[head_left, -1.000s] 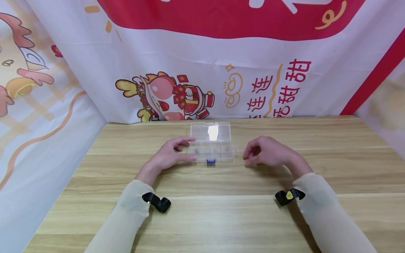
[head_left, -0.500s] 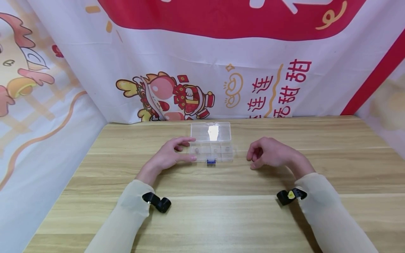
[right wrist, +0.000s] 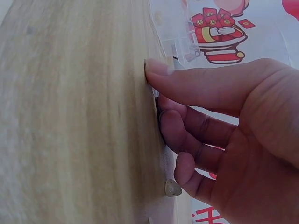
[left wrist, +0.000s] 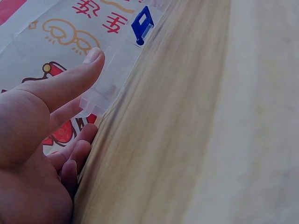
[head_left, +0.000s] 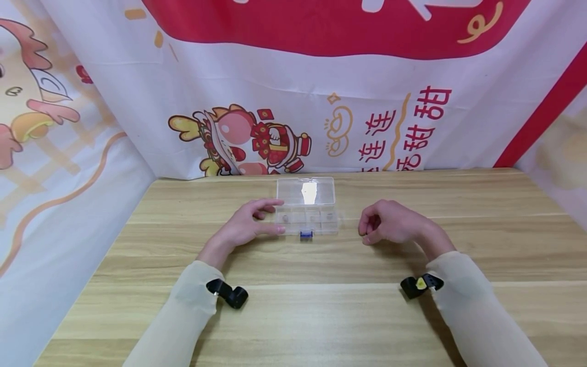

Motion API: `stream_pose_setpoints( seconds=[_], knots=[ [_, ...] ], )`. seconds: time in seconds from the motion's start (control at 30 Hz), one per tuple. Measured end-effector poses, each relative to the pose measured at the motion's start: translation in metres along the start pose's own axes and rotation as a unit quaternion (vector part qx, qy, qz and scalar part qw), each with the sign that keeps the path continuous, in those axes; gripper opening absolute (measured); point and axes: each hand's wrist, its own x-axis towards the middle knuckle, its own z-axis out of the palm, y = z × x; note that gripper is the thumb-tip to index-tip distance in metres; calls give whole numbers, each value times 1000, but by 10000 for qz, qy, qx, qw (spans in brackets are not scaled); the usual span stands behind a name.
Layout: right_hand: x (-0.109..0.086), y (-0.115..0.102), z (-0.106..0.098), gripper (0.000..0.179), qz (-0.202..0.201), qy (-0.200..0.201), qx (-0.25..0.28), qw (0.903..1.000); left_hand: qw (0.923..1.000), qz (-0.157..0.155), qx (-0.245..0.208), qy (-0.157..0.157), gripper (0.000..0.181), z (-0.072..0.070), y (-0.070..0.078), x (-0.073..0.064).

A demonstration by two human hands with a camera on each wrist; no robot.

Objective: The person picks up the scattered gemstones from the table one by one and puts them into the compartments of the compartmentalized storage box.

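A clear plastic compartment box (head_left: 298, 228) lies on the table with its lid (head_left: 289, 191) folded back and a blue latch (head_left: 305, 234) at its front. Small pale pieces show faintly in its compartments. My left hand (head_left: 241, 223) holds the box's left end, thumb at the front corner and forefinger at the back. To the right, apart from the box, my right hand (head_left: 391, 223) is low at the tabletop with its fingers curled; I cannot tell whether it pinches anything. In the right wrist view a small pebble-like piece (right wrist: 173, 188) shows beside the little finger.
The wood-grain table (head_left: 293, 311) ends at the back against a white printed cloth (head_left: 284, 71) with red lettering and cartoon figures. Another printed cloth (head_left: 59, 188) hangs along the left side. Black wrist cameras sit on both sleeves (head_left: 463, 285).
My right hand has shifted slightly to the right, away from the box, mostly in the first half second. The left hand and the box have stayed still.
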Motion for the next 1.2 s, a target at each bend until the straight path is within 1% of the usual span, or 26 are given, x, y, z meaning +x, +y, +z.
stream_pose_setpoints(
  seconds=[0.27,0.5,1.0,1.2],
  knots=[
    [0,-1,1,10,78,52,-58,9999,10000,-37,15,0,66,0,1,-1],
    [-1,-3,2,10,59,61,-61,9999,10000,-13,11,7,67,0,1,-1],
    [0,-1,3,10,214,54,85,9997,10000,1,-8,25,67,2,-2,-1],
    [-1,-1,3,10,137,58,49,9999,10000,-13,18,50,67,2,0,-2]
  ],
)
